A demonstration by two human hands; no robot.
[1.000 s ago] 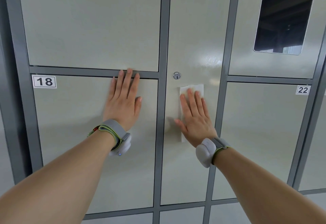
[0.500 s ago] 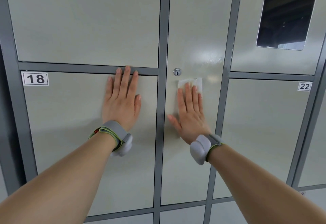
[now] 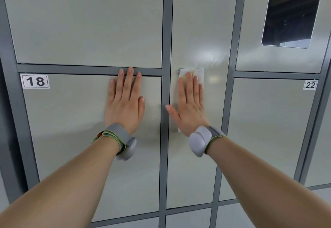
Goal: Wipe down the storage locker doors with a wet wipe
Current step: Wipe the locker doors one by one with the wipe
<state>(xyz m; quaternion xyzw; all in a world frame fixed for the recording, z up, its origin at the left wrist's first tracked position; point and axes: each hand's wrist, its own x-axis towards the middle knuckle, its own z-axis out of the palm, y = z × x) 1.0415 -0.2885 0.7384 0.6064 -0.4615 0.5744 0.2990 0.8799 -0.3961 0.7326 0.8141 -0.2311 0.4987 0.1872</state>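
Wet wipe [image 3: 199, 75] pressed under flat right hand [image 3: 190, 105] on narrow locker door [image 3: 197, 30], touching lock [image 3: 180, 70].
Left hand [image 3: 125, 102] flat on door 18 [image 3: 71, 120]; all fingers straight, gripping nothing. Risk: snagging on lock, bunching.

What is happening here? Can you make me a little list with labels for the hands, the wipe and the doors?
left hand: flat on door 18, fingertips on the grey bar above
right hand: flat, pressing the wipe on the middle door
wipe: white, mostly under the hand
lock: small and round, at the wipe's top left corner
numbers: label 18 on the left, label 22 on the right
dark panel: in the top right door
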